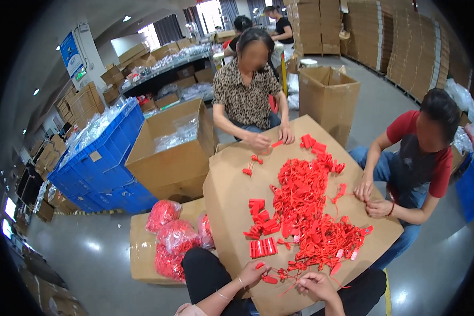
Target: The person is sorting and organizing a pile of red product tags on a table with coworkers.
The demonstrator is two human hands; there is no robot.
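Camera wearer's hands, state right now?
Left hand: closed, holding a small rounded red piece.
Right hand: closed in a pinch, apparently on a thin red cord.

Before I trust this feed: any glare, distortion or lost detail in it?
All in the head view: glare spots on the gray floor; far windows washed out; stacked cardboard bows near the dark rim; red pile too tangled to separate strands.

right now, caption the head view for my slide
A person's fingers handle red corded pieces beside a red heap on a cardboard surface, two co-workers at its edges.
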